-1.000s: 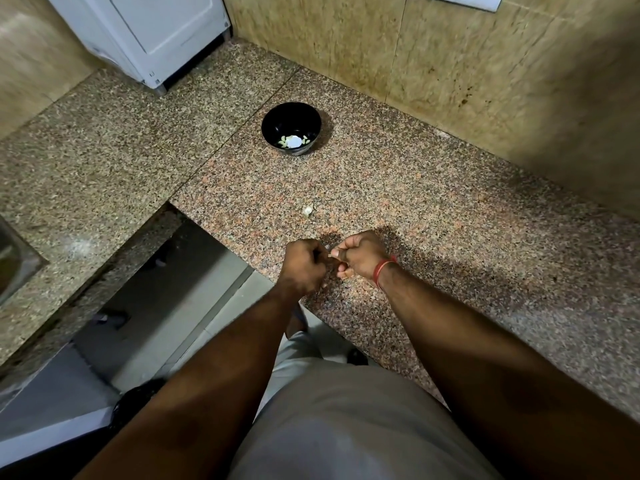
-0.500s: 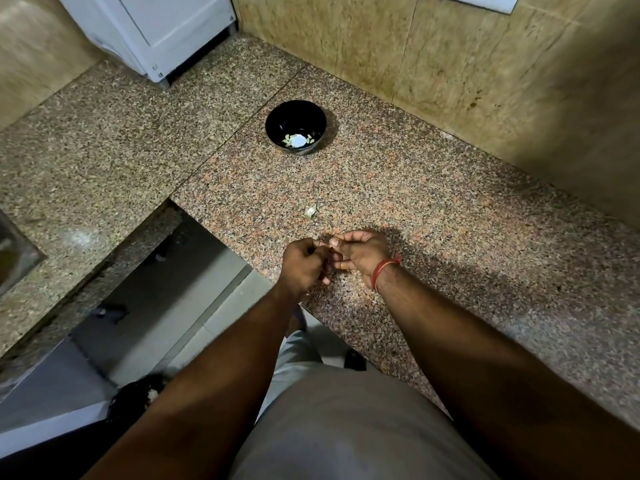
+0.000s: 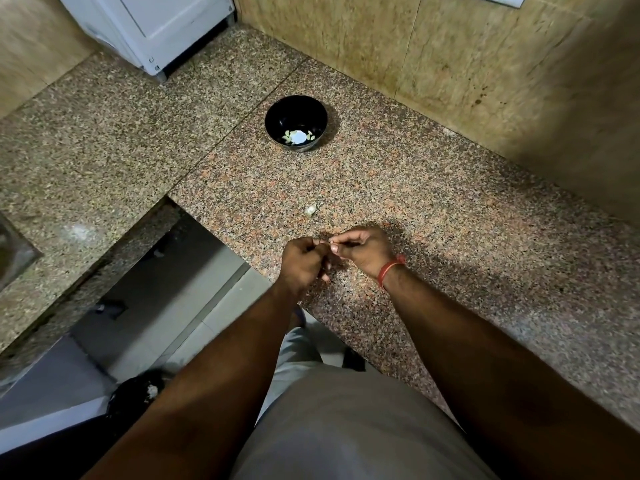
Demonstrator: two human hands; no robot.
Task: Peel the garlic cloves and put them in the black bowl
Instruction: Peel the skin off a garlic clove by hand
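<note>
Meeting at the centre of the frame, the left hand [image 3: 300,263] and right hand [image 3: 360,251] both have curled fingers pinching a small garlic clove [image 3: 329,242] between them, mostly hidden. The black bowl [image 3: 296,123], upper centre on the granite counter [image 3: 450,237], holds pale cloves; a loose garlic piece [image 3: 310,210] lies between bowl and hands.

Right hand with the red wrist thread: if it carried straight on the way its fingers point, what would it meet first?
The right hand points leftward at the left hand, fingertips almost touching over the speckled granite counter. It would meet the left hand's fingers first; whatever they pinch is too small to identify.
</note>
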